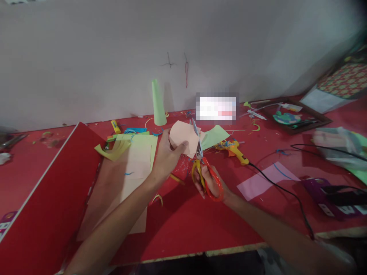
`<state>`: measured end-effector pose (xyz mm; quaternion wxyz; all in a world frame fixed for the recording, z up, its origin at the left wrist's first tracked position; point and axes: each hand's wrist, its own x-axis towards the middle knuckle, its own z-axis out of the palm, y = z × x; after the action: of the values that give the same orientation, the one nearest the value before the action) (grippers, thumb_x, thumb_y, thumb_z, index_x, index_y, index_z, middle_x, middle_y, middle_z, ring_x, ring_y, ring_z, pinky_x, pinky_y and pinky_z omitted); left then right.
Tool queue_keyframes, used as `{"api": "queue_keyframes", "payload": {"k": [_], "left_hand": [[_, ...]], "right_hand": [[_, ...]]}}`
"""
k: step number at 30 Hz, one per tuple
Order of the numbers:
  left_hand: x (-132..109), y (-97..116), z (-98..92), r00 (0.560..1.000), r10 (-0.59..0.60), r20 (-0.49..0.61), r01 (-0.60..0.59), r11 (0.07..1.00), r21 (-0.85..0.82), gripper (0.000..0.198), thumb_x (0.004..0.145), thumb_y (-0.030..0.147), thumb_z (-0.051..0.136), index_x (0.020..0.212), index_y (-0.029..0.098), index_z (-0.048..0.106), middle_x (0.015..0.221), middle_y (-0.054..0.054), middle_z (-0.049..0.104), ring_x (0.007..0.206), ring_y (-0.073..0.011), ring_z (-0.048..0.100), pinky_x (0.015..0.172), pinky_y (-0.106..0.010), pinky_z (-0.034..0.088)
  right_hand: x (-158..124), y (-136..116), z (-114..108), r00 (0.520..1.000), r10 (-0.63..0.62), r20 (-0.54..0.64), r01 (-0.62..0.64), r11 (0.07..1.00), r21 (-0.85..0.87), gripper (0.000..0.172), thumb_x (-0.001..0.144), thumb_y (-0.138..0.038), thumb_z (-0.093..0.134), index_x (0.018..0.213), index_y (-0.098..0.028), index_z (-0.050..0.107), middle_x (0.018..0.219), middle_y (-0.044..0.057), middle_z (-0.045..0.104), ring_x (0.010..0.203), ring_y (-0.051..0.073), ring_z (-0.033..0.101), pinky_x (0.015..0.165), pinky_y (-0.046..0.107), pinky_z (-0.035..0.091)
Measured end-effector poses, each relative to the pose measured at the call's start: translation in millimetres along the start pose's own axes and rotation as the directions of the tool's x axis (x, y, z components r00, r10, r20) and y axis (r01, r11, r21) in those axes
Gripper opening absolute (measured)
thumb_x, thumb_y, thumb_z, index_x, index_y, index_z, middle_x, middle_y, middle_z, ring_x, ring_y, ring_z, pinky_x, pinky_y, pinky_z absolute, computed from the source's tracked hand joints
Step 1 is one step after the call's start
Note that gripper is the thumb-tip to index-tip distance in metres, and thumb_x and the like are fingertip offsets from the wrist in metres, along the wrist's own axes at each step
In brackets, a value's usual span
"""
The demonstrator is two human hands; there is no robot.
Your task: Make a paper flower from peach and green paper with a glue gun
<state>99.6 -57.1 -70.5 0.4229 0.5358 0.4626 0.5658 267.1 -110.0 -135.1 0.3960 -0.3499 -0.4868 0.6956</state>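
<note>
My left hand (166, 154) pinches a rounded piece of peach paper (183, 139) and holds it up above the red table (177, 229). My right hand (210, 185) has its fingers through the orange and yellow handles of a pair of scissors (200, 164). The blades point up and bite into the right edge of the peach paper. A pale green paper piece (213, 136) lies just behind the blades.
Peach and yellow-green sheets (134, 160) lie at the left, beside a large red board (48, 202). A green paper cone (158, 104) stands by the wall. A yellow glue gun (233, 149) with a black cord, a pink sheet (265, 180), a purple power strip (329, 196) and a framed tray (292, 116) sit on the right.
</note>
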Motion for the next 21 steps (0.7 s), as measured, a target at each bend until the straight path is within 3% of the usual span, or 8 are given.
{"api": "queue_keyframes", "payload": {"k": [5,11,14,18,21], "left_hand": [[-4.0,-2.5,5.4,0.999,-0.039,-0.028,0.039,0.999,-0.002,0.043,0.085,0.029,0.074,0.122,0.021,0.053,0.11,-0.006,0.068,0.095,-0.0192,0.067,0.083,-0.033,0.056],[11.8,-11.1,-9.6,0.996,0.0,-0.093,-0.006,0.998,-0.055,0.033,0.081,0.033,0.076,0.097,0.021,0.05,0.083,0.001,0.057,0.078,-0.0147,0.059,0.071,-0.027,0.05],[27.6,-15.2,-24.9,0.99,0.031,-0.136,-0.041,0.997,-0.072,0.033,0.079,0.029,0.076,0.093,0.021,0.047,0.084,0.001,0.054,0.079,-0.0142,0.057,0.071,-0.026,0.049],[54.1,-15.8,-35.0,0.963,0.111,-0.247,-0.109,0.994,0.026,0.035,0.076,0.025,0.078,0.095,0.021,0.049,0.089,0.0,0.055,0.084,-0.0152,0.057,0.072,-0.026,0.052],[71.1,-11.9,-32.9,0.961,0.124,-0.247,-0.122,0.992,0.026,0.036,0.077,0.025,0.076,0.103,0.02,0.051,0.093,-0.002,0.058,0.084,-0.0161,0.058,0.073,-0.028,0.054]], "right_hand": [[0.2,2.2,4.3,0.998,0.033,-0.046,-0.032,0.999,0.041,0.068,0.082,-0.089,0.053,0.069,-0.023,0.045,0.042,-0.006,0.048,0.027,0.009,0.042,0.026,0.02,0.035],[16.3,10.2,-6.8,1.0,-0.01,-0.025,0.013,0.991,0.134,0.075,0.077,-0.097,0.045,0.077,-0.022,0.052,0.054,-0.005,0.051,0.035,0.008,0.044,0.033,0.022,0.039],[35.4,-2.1,-14.3,0.998,-0.055,-0.041,0.058,0.997,0.052,0.079,0.075,-0.099,0.042,0.081,-0.022,0.054,0.066,-0.002,0.058,0.044,0.009,0.05,0.04,0.022,0.043],[64.9,-26.8,-20.5,0.991,-0.116,0.065,0.126,0.975,-0.185,0.07,0.082,-0.092,0.046,0.082,-0.022,0.055,0.066,-0.002,0.058,0.047,0.01,0.05,0.044,0.022,0.045],[79.9,-31.2,-18.6,0.991,-0.098,0.086,0.112,0.978,-0.176,0.071,0.082,-0.094,0.043,0.08,-0.023,0.054,0.059,-0.004,0.052,0.044,0.01,0.046,0.041,0.023,0.043]]}}
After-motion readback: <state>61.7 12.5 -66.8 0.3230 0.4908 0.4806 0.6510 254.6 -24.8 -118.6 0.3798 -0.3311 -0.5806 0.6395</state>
